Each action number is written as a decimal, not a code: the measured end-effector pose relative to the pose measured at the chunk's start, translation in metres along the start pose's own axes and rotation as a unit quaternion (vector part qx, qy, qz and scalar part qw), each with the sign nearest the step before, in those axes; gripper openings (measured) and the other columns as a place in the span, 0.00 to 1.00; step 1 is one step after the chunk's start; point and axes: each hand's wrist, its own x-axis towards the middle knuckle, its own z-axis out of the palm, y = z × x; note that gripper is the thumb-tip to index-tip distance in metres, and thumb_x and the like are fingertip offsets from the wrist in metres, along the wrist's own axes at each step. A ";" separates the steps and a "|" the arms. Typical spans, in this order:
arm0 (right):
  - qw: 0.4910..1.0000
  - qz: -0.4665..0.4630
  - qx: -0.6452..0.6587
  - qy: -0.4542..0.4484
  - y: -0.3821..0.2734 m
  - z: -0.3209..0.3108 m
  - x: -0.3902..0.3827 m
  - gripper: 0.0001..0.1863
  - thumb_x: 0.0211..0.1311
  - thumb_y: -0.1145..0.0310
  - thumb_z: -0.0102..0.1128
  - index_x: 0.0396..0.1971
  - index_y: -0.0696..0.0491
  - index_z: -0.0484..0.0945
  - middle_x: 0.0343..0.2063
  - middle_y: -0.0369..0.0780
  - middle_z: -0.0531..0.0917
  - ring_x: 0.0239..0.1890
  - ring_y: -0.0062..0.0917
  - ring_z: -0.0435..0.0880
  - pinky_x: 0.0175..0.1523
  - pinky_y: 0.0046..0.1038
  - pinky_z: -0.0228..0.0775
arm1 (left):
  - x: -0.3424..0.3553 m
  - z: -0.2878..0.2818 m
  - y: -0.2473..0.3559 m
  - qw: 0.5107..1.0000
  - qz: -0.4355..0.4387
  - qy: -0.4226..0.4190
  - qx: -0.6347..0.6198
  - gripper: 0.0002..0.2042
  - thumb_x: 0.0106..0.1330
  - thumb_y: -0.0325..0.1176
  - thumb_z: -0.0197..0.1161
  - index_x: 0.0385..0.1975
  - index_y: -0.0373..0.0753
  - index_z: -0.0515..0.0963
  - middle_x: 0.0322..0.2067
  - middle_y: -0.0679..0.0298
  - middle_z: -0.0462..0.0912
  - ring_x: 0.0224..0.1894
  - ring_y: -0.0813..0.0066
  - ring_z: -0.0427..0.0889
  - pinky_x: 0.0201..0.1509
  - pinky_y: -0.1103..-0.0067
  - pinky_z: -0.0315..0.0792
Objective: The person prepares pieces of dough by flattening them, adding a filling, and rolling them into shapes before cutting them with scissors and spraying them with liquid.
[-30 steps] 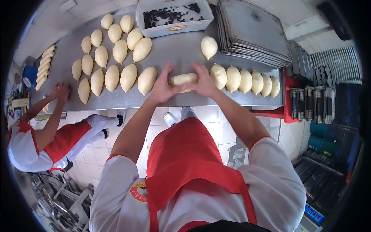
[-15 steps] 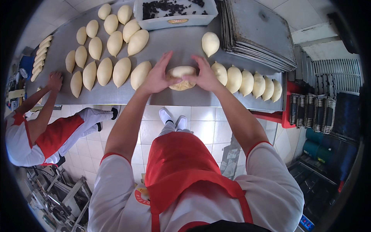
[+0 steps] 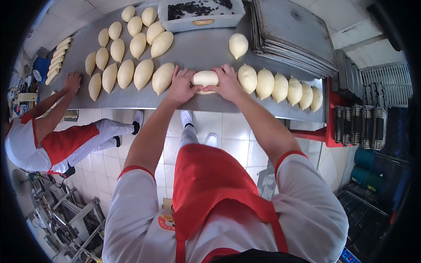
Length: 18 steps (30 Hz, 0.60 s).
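Observation:
A pale dough roll [image 3: 205, 78] lies crosswise on the metal worktable [image 3: 197, 50] near its front edge. My left hand [image 3: 181, 85] grips its left end and my right hand [image 3: 227, 82] its right end. Both thumbs are tucked along the near side, the fingers wrapped over the ends. Beneath the roll, a little of its underside shows by the thumbs. Close by my left hand lies a plump, pointed dough piece [image 3: 163, 78]; another dough piece [image 3: 247, 79] sits just right of my right hand.
Several dough pieces stand in rows left [image 3: 126, 72] and right [image 3: 280, 87]. A tub with dark bits [image 3: 204, 24] is at the back, beside stacked baking trays [image 3: 296, 30]. One dough ball [image 3: 238, 46] sits before them. At the left, a co-worker's hands [image 3: 72, 82] rest near twisted dough strips [image 3: 58, 60].
My hands have closed in around the dough, which was flatter and folded and is now a smoother roll. The view has shifted slightly. The co-worker's hands stay at the table.

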 end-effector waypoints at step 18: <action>0.997 0.016 -0.067 0.033 -0.007 0.013 -0.002 0.49 0.50 0.36 0.79 0.62 0.58 0.75 0.56 0.49 0.75 0.61 0.48 0.74 0.66 0.48 0.66 | -0.016 0.034 -0.010 0.984 0.036 0.166 0.048 0.31 0.63 0.49 0.75 0.60 0.36 0.75 0.64 0.50 0.74 0.75 0.49 0.66 0.81 0.54 0.54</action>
